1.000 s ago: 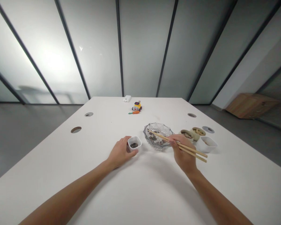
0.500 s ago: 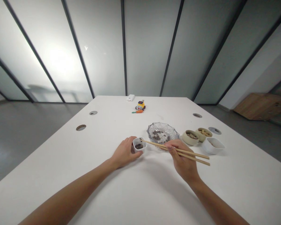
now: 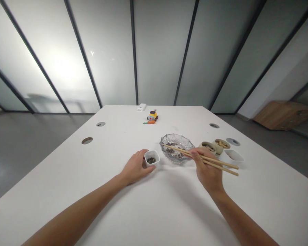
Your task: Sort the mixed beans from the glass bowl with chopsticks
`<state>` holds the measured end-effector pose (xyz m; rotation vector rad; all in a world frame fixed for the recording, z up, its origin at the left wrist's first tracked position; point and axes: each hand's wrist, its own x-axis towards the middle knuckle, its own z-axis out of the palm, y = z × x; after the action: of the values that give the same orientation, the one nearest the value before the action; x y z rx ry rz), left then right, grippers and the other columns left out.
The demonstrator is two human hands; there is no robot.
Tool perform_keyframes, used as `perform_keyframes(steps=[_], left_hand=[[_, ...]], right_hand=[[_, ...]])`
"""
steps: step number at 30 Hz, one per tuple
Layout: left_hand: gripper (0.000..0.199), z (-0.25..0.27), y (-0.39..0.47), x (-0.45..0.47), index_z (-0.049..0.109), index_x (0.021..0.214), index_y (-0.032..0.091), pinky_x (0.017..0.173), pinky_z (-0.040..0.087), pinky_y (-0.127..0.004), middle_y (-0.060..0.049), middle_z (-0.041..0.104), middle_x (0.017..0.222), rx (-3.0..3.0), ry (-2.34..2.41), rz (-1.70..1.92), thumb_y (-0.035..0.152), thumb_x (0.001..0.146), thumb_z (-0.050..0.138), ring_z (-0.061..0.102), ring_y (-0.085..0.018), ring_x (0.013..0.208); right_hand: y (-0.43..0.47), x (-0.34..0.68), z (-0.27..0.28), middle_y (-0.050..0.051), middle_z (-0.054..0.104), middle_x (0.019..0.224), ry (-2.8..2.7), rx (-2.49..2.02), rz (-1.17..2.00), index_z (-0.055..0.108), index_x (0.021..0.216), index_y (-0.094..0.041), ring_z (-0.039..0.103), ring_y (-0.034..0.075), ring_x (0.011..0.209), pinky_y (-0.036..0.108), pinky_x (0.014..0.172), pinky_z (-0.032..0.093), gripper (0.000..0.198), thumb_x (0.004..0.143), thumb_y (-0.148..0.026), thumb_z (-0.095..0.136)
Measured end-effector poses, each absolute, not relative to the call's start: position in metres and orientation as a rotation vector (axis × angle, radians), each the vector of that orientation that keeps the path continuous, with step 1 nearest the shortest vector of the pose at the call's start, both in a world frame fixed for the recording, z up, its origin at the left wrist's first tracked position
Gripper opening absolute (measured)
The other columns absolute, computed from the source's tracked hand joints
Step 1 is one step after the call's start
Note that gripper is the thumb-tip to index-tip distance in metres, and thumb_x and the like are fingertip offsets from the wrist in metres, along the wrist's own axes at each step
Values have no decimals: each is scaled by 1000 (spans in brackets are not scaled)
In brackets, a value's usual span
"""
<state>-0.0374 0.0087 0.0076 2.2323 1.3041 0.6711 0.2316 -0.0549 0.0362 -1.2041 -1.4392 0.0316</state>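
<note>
My left hand point(image 3: 137, 166) curls around the side of a small white square cup point(image 3: 157, 162), which stands on the table with several dark brown beans or beads point(image 3: 151, 160) inside. In my right hand point(image 3: 208, 169) is a pair of wooden chopsticks point(image 3: 218, 160). Their tips reach over the left part of a clear glass bowl point(image 3: 178, 158) with a scalloped rim. More of the small dark pieces point(image 3: 170, 150) lie scattered in that bowl, along with some pale ones. Whether the tips touch anything or hold a piece is too small to tell.
Right of the glass bowl stand two beige round bowls point(image 3: 212, 150) point(image 3: 224, 147) with pale contents and a white dish point(image 3: 234, 160), partly behind my right hand. Farther back on the white table point(image 3: 113, 212) are a toy car point(image 3: 152, 116), a toy carrot point(image 3: 150, 122) and a white box point(image 3: 141, 107).
My right hand has shifted right, carrying the chopstick tips from the white cup to above the glass bowl. The left hand stays at the cup.
</note>
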Motion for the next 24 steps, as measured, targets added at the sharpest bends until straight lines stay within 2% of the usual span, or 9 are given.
perform_keyframes(steps=[4, 9, 24], left_hand=[[50, 9, 9, -37, 59, 125, 22, 89, 51, -41, -8, 70, 116, 2228, 1277, 672, 45, 83, 74, 66, -29, 104], [46, 9, 9, -38, 59, 123, 23, 89, 51, -41, -8, 71, 115, 2222, 1264, 691, 42, 84, 73, 66, -29, 103], [49, 8, 9, -37, 59, 125, 22, 87, 52, -40, -8, 71, 113, 2213, 1285, 688, 44, 83, 73, 67, -29, 101]], right_hand=[[-43, 249, 28, 4, 71, 78, -1537, -1273, -98, 70, 81, -24, 65, 21, 74, 36, 71, 52, 30, 100, -45, 60], [-37, 258, 18, 4, 72, 80, -1589, -1296, -86, 71, 85, -24, 66, 21, 76, 36, 71, 52, 30, 101, -45, 58], [-39, 264, 28, 4, 72, 77, -1489, -1309, -62, 72, 82, -24, 65, 22, 75, 38, 72, 52, 32, 99, -49, 60]])
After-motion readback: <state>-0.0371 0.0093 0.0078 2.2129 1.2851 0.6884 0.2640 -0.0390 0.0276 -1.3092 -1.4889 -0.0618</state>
